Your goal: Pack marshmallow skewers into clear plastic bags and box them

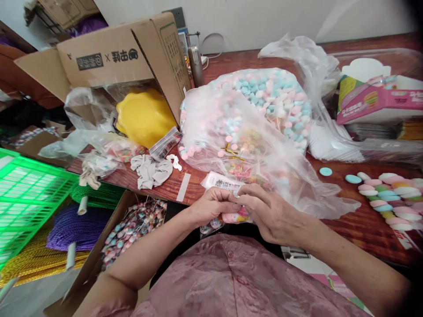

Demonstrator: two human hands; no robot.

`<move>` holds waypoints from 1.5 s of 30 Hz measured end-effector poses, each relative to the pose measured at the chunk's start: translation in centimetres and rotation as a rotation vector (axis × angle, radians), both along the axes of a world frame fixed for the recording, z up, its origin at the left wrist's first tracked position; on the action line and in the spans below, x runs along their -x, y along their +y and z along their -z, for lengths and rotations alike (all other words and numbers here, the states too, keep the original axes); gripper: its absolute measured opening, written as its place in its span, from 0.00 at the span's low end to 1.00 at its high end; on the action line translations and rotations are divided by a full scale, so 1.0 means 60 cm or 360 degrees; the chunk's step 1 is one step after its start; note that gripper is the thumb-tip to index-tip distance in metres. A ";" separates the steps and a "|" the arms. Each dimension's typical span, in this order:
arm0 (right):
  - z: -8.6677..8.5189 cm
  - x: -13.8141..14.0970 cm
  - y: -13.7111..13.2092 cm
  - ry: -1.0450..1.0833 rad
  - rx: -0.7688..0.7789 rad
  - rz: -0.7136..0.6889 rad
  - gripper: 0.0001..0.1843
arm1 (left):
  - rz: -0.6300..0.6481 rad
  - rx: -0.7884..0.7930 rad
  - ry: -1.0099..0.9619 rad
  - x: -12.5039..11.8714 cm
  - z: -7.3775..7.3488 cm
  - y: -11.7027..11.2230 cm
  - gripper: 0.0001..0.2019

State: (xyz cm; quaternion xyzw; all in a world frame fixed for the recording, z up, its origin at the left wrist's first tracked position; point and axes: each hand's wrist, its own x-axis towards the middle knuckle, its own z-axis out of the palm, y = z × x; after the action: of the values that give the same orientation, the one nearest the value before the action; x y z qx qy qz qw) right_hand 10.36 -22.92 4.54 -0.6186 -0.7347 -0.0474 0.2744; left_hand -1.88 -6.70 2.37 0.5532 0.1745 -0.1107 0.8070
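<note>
At the table's front edge, close to my body, both hands meet over a small clear packet with pink and yellow colours showing. Its upper part looks white with dark print. My left hand pinches the packet with thumb and forefinger. The fingers of my right hand curl round its right side; the fingertips are partly hidden. Just beyond lies a big clear plastic bag of pink, white and blue candies, with gold twist ties on it.
To the left stand a cardboard box with a yellow scalloped tub, crumpled grey cloth and a green basket. Candy skewers and loose blue candies lie right. A pink printed carton stands at the back right.
</note>
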 end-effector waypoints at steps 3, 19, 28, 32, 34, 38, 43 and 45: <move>0.007 0.014 0.027 0.0137 -0.0064 -0.0027 0.23 | -0.0250 -0.0098 -0.0098 0.005 0.012 -0.014 0.18; 0.076 0.079 0.089 0.1374 -0.0530 0.0664 0.07 | -0.1003 -0.0517 -0.0494 0.018 0.033 -0.018 0.16; 0.086 0.082 0.100 0.1180 -0.0817 0.0687 0.10 | -0.0618 -0.0103 -0.0285 0.039 0.020 -0.003 0.21; 0.090 0.077 0.098 0.0893 -0.0892 0.0645 0.14 | -0.0441 0.0207 -0.0253 0.033 0.022 0.007 0.20; 0.089 0.073 0.098 0.0869 -0.0846 0.0614 0.13 | -0.0332 0.0266 -0.0231 0.031 0.026 0.014 0.20; 0.084 0.063 0.096 0.1192 -0.0656 0.0676 0.07 | -0.0147 0.0181 -0.0195 0.029 0.025 0.026 0.18; 0.061 0.021 0.067 0.0280 -0.0598 0.0467 0.19 | -0.0158 0.0358 -0.0102 0.031 0.023 0.027 0.16; 0.046 0.003 0.055 -0.0234 -0.0387 0.0157 0.19 | -0.0034 0.0423 -0.0099 0.035 0.026 0.029 0.17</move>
State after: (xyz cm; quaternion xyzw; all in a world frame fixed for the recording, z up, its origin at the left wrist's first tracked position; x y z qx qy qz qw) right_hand 10.20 -19.63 1.77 -0.6110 -0.7104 -0.1946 0.2900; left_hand -3.96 -4.94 0.83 0.4427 0.1392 -0.1071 0.8793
